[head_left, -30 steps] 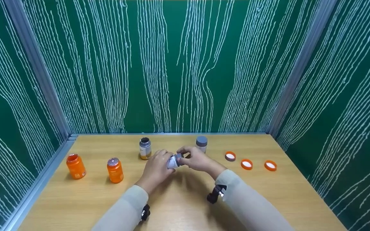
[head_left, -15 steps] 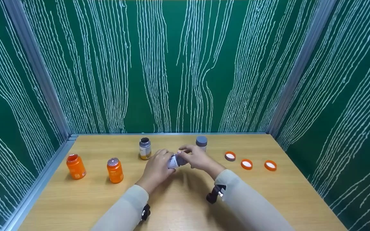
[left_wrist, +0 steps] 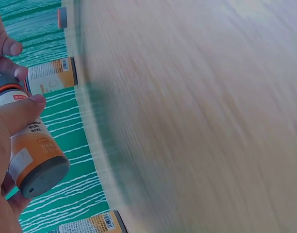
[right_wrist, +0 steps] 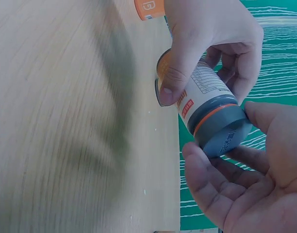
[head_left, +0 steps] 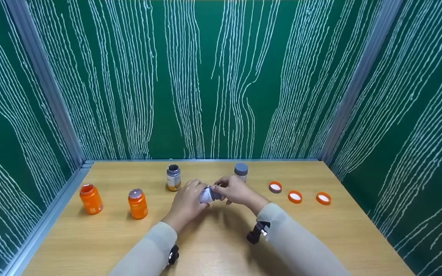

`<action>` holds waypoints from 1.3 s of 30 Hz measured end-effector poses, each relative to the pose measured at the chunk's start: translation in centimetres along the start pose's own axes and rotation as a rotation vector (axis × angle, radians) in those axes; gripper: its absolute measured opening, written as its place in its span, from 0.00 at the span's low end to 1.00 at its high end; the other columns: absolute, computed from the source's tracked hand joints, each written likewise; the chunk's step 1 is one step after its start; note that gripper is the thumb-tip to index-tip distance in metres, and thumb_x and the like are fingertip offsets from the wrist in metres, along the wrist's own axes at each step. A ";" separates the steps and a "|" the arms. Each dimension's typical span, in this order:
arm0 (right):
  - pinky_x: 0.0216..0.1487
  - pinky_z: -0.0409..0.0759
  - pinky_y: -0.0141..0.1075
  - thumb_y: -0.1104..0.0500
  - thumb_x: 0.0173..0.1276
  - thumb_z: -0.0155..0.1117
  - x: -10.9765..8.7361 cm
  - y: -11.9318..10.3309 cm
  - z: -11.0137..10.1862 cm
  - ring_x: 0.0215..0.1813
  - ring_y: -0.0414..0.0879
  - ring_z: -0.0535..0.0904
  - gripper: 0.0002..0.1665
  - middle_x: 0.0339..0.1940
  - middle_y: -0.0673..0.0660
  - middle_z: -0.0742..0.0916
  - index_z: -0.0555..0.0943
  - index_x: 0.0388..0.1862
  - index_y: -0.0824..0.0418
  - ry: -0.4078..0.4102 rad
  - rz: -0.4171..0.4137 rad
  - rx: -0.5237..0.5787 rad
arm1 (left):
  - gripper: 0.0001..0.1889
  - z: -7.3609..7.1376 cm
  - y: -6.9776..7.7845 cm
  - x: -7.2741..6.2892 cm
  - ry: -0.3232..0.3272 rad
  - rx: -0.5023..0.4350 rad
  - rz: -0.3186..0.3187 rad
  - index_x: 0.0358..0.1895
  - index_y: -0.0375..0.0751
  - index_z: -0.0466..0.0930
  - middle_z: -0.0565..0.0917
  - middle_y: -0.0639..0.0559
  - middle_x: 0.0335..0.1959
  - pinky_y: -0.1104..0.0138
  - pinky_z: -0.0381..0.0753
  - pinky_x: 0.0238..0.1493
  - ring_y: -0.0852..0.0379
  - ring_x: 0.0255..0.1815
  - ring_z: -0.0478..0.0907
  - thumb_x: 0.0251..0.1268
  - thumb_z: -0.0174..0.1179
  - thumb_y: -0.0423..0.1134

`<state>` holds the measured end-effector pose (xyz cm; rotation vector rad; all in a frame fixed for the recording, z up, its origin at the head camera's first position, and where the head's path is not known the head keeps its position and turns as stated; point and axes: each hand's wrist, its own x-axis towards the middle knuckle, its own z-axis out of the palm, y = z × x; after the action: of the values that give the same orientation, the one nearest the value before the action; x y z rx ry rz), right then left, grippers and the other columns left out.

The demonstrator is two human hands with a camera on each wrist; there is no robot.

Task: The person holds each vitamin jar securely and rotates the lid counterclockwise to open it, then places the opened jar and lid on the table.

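Held tilted above the table's middle is a pill bottle (left_wrist: 39, 150) with a white and orange label and a grey base. My left hand (head_left: 186, 201) grips its body, thumb laid along the label in both wrist views. On the bottle's mouth sits a grey screw cap (right_wrist: 226, 130), an orange ring showing at its lower edge. Thumb and fingertips of my right hand (head_left: 239, 192) pinch this cap from either side. Behind the right hand stands a capped grey bottle (head_left: 241, 169), partly hidden. An uncapped grey-necked bottle (head_left: 173, 179) stands behind the left hand.
On the left of the table (head_left: 213, 253) stand two orange bottles, one with an open mouth (head_left: 91, 200), one with foil on top (head_left: 137, 205). At right lie upturned caps: a grey one (head_left: 275, 187) and two orange ones (head_left: 294, 196) (head_left: 323, 198). Green walls enclose the table.
My right-hand fingers have shifted round the cap, loosening their hold half a second ago and now pinching it again. The left hand and bottle stay almost in place.
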<state>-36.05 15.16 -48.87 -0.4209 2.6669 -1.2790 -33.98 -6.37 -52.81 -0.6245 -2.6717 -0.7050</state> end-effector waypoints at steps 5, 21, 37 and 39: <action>0.41 0.94 0.39 0.54 0.80 0.76 -0.1 0.0 -0.2 0.48 0.50 0.91 0.22 0.61 0.63 0.93 0.89 0.67 0.61 0.000 -0.062 -0.048 | 0.29 0.0 0.0 0.0 -0.016 -0.015 -0.023 0.67 0.43 0.88 0.87 0.48 0.60 0.49 0.86 0.76 0.50 0.62 0.83 0.64 0.87 0.41; 0.62 0.93 0.52 0.54 0.80 0.77 -0.4 0.4 -0.2 0.65 0.64 0.90 0.27 0.70 0.65 0.89 0.83 0.72 0.61 0.004 -0.179 0.002 | 0.29 0.1 -0.1 0.0 -0.034 -0.043 -0.024 0.67 0.41 0.87 0.87 0.47 0.59 0.46 0.88 0.74 0.48 0.61 0.85 0.64 0.86 0.40; 0.33 0.93 0.42 0.46 0.88 0.67 -0.1 0.3 0.2 0.38 0.53 0.92 0.24 0.46 0.60 0.93 0.88 0.65 0.64 -0.018 -0.031 -0.004 | 0.30 0.0 0.2 0.1 -0.037 -0.027 -0.042 0.68 0.42 0.87 0.87 0.46 0.60 0.45 0.87 0.75 0.47 0.63 0.84 0.63 0.87 0.39; 0.34 0.93 0.41 0.48 0.86 0.69 -0.2 0.3 0.1 0.40 0.53 0.92 0.22 0.50 0.61 0.94 0.88 0.65 0.63 -0.022 -0.039 -0.002 | 0.30 0.0 0.2 0.1 -0.040 -0.025 -0.042 0.68 0.42 0.87 0.87 0.46 0.61 0.45 0.86 0.76 0.47 0.64 0.84 0.63 0.87 0.39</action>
<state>-35.88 15.33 -49.14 -0.4875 2.6541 -1.2753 -34.02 -6.18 -52.68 -0.5961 -2.7244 -0.7459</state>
